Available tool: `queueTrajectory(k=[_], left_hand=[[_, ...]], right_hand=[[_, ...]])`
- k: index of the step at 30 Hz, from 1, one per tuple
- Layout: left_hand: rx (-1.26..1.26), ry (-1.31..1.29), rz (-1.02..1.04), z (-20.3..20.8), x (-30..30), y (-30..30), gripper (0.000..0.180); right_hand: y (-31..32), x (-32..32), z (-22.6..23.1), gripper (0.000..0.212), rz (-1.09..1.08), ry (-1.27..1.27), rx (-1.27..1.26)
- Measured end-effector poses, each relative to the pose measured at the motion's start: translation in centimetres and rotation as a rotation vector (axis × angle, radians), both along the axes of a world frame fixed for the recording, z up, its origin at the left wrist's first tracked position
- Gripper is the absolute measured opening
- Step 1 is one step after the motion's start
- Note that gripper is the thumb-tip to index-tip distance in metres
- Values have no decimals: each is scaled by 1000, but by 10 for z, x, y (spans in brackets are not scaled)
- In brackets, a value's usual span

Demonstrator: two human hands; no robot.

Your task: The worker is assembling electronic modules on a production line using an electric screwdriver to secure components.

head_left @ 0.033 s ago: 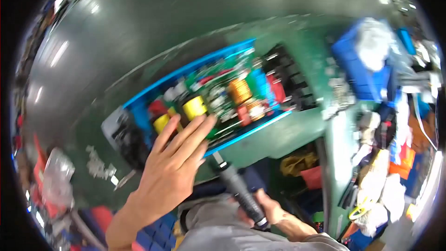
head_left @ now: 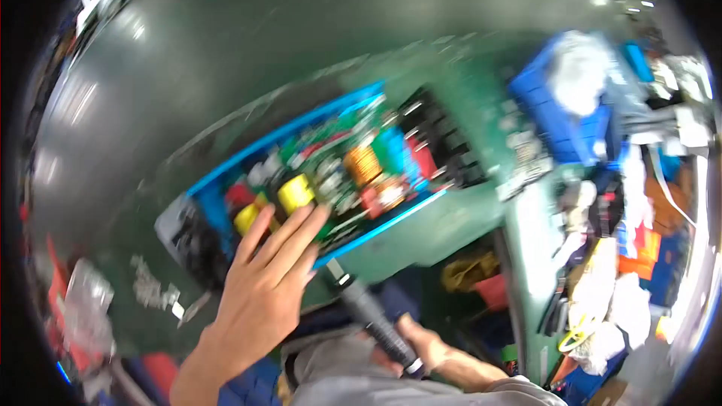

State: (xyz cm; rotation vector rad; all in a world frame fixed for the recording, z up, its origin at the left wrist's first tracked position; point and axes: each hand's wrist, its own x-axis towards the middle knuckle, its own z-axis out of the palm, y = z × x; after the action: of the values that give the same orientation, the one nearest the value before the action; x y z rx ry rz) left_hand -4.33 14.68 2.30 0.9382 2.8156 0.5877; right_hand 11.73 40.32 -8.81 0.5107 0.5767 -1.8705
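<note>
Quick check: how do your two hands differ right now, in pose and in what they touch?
The left hand lies flat with fingers spread on the circuit board; the right hand is curled around a dark power screwdriver. The left hand reaches up onto the bench; the right hand sits lower, near the body. Both are bare.

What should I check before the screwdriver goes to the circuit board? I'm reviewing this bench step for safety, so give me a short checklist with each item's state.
1. Left hand steadying the circuit board: ok, its fingers lie flat across the near edge.
2. Right hand gripping the electric screwdriver: ok, it is wrapped around the lower handle.
3. Screwdriver tip at the board: not ok, it points at the blue frame below the board, apparently short of it.
4. Left fingers away from the tip: not ok, they lie close beside it.
5. Loose small parts away from the board: ok, they lie to its left on the green bench.
6. Target screw: cannot tell, blurred.
</note>
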Motion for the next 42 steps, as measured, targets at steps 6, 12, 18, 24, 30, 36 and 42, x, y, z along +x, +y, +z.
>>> queueTrajectory(k=[6,12,18,24,30,36,42], left_hand=[[90,32,3,-16,12,-8,23],[111,290,97,-29,12,-7,22],[179,357,137,-35,22,-6,22],[297,413,294,-38,51,-23,20],[224,499,590,-28,88,-86,21],[86,606,897,-40,119,-168,24],[142,251,911,-49,152,-197,24]], right_hand=[[-14,-1,-18,68,-171,-85,-354],[-17,-4,3,70,-71,131,437],[-8,28,-20,62,-213,501,774],[-6,29,-45,50,-198,739,592],[-6,21,-34,40,-139,658,596],[-12,19,-31,70,-279,737,671],[-22,21,-38,71,-282,780,674]])
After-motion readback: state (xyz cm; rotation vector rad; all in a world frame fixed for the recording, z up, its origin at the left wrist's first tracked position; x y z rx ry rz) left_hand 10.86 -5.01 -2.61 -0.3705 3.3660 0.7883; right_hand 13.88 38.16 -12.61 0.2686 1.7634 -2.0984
